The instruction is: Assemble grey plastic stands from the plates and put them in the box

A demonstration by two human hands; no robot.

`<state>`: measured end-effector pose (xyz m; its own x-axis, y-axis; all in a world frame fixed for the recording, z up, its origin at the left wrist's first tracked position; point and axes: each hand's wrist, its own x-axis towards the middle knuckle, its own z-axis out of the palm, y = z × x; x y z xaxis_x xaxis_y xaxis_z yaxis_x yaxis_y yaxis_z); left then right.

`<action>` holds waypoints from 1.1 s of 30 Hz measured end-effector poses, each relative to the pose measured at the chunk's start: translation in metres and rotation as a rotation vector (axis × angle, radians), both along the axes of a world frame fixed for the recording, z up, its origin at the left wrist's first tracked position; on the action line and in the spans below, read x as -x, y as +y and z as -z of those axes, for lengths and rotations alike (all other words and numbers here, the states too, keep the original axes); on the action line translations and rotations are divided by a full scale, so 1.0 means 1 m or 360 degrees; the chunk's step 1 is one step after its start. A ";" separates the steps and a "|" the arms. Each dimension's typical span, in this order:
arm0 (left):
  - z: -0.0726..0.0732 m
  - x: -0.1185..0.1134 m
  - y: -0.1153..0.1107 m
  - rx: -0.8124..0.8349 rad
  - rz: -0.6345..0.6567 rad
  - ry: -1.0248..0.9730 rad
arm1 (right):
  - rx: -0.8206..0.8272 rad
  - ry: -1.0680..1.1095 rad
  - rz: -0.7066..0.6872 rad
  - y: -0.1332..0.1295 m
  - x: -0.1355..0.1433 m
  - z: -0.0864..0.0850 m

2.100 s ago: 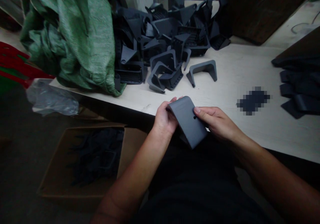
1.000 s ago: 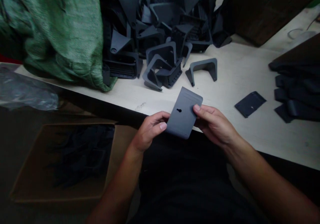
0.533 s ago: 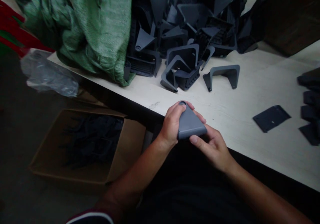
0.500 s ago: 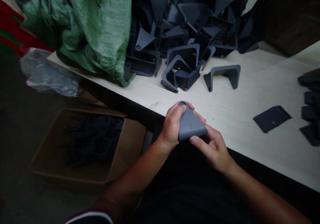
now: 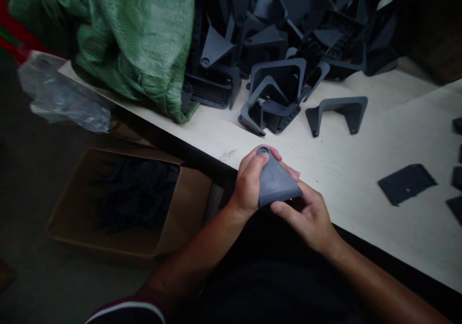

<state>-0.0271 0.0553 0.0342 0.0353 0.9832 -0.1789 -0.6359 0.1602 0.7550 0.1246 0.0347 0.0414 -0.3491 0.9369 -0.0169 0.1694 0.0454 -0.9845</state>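
A grey plastic bracket with a triangular side and a round hole at its narrow end is held in front of my body, by the table's near edge. My left hand is closed around its left side, the thumb pressed near the hole. On its lower right, my right hand grips the wide end, with the thumb below the edge and fingers behind. The bracket's far side is hidden. Beyond the hands, a similar U-shaped bracket stands on the table, and a flat dark plate lies to the right.
Many dark brackets are heaped at the back of the pale table. A green woven sack lies at the left. Below it, an open cardboard box holds dark plastic parts. Clear plastic film hangs off the table's corner.
The view has shifted slightly, so the table items on the right appear farther right. The held bracket has tilted a little, and the right thumb sits slightly lower. Both hands keep their hold.
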 end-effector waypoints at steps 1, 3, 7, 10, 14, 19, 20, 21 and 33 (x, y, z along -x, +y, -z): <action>0.000 0.001 0.002 -0.0005 -0.0017 0.0016 | 0.0006 -0.0001 0.0003 0.002 0.001 0.001; -0.001 0.004 0.005 -0.0021 -0.0053 0.0059 | 0.0014 0.0006 0.0000 0.007 0.004 0.004; -0.001 0.010 0.013 0.0000 -0.0111 0.0147 | 0.0061 0.0036 -0.0032 0.020 0.009 0.006; -0.001 0.011 0.019 0.0015 -0.0143 0.0144 | 0.0086 0.0059 -0.0056 0.029 0.011 0.010; 0.000 0.011 0.025 0.0047 -0.0147 0.0191 | 0.0131 0.0116 -0.0024 0.038 0.013 0.028; 0.001 0.012 0.021 0.0162 -0.0200 0.0364 | 0.0208 0.0191 -0.0010 0.043 0.013 0.051; 0.002 0.013 0.019 0.0186 -0.0194 0.0372 | 0.0200 0.0194 -0.0012 0.044 0.013 0.053; 0.004 0.015 0.016 0.0204 -0.0178 0.0382 | 0.0190 0.0204 -0.0012 0.044 0.013 0.053; -0.004 0.084 -0.022 0.0351 -0.0101 0.0381 | 0.0187 0.0413 0.0110 0.054 0.011 0.058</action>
<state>-0.1109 0.0333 0.0383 -0.0937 0.9189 -0.3833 -0.4583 0.3019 0.8359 0.1139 0.0886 -0.0162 -0.2912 0.9556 -0.0455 -0.0898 -0.0746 -0.9932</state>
